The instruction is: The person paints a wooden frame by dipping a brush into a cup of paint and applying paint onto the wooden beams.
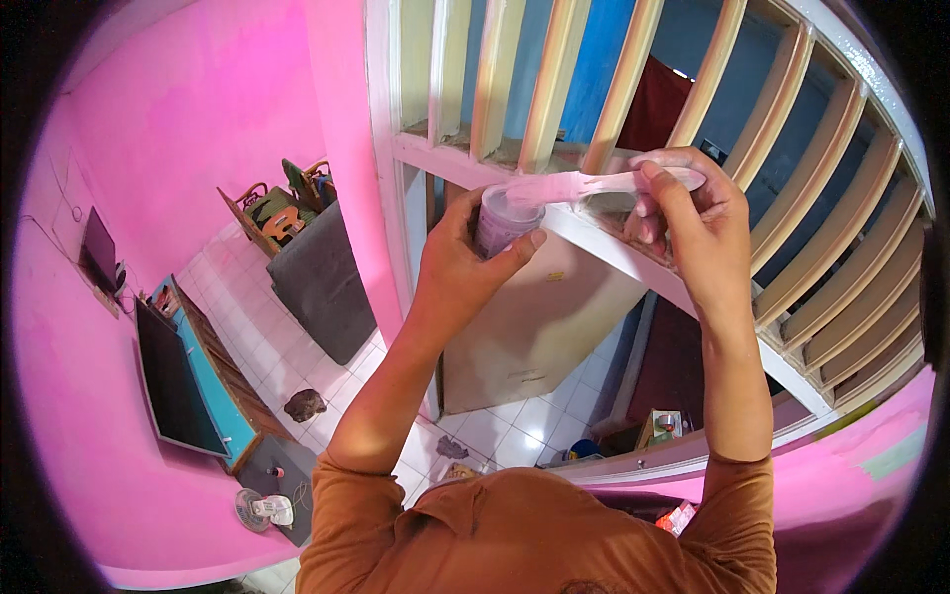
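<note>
Pink coats the brush (600, 184) the right hand (705, 213) grips — left hand (461, 247) clasped around a plastic cup (503, 226).

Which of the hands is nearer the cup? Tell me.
Left hand: it grips the cup; the right hand is off to the cup's right, holding a brush.

cup (504, 226): smooth plastic | shirt (515, 525): matt cloth | floor tiles (539, 418): glossy
</note>
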Demonstrator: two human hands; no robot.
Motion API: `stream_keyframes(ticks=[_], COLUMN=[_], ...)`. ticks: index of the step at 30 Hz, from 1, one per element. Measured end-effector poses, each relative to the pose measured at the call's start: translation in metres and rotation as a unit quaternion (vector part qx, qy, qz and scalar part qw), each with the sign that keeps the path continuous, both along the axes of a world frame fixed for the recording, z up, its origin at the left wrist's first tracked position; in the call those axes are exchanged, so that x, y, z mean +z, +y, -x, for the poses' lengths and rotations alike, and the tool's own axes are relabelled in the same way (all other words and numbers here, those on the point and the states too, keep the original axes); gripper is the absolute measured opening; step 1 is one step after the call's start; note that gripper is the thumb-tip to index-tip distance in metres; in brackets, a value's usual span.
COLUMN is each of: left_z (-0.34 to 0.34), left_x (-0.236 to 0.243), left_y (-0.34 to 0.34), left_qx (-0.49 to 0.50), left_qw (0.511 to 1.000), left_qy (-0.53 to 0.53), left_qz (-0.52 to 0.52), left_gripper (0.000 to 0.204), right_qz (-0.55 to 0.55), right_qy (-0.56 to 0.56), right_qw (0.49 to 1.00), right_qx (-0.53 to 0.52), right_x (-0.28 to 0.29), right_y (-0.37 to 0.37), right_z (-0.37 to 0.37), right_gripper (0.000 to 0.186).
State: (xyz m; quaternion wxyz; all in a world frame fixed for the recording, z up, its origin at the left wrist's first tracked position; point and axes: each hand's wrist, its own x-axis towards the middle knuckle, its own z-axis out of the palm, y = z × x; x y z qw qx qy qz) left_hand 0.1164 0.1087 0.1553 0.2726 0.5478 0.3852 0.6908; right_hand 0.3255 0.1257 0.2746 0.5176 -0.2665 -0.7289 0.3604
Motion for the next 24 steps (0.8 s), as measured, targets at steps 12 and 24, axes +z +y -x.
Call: stream_keyframes(ticks=[12, 24], left_z=[0.004, 0.012], left_x=[0.034, 0.035], left_y=[0.017, 0.026], left_qx=[0.08, 0.079], left_qw=[0.995, 0.996], left_qy=[0.048, 0.044], left_qz=[0.027, -0.022], left_gripper=[0.055, 0.057], right_qz=[-0.042, -0.044], right_qy=[0.029, 0.029], right_qw=[0.998, 0.997], right_qx=[-0.048, -0.049], right_x=[0.009, 0.015], right_y=[0.011, 0.015], right_z=[0.005, 0.014], right_gripper=[0.02, 0.021])
